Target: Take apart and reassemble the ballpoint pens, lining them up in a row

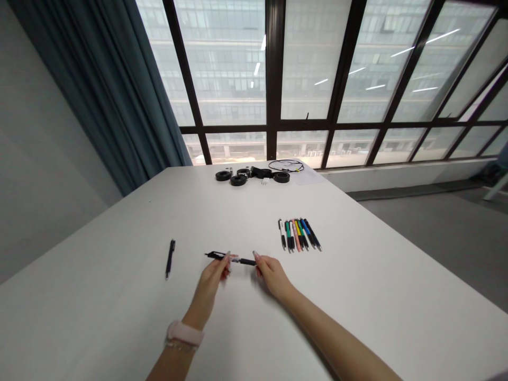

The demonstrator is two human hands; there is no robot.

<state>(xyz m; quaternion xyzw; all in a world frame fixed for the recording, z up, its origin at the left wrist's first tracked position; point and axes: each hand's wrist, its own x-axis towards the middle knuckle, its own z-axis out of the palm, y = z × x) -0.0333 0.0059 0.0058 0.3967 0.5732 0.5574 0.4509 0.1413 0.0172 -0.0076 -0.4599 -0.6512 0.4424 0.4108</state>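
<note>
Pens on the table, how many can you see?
9, though some in the row overlap, so I may miscount. One black pen is held by both hands. One black pen lies alone at left. Seven lie in a colourful row at right.

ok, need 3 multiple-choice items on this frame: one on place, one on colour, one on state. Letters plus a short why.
1. Where does the lone black pen lie?
A. left of the hands
B. among the coloured pens
C. by the window

2. What colour is the wristband on the left arm?
A. black
B. pink
C. green

3. How is the black pen between the hands held?
A. left hand only
B. lying untouched
C. both hands, one at each end

Answers: 1 A, it lies alone on the white table; 2 B, pale pink; 3 C, the left hand and right hand pinch its ends.
</note>
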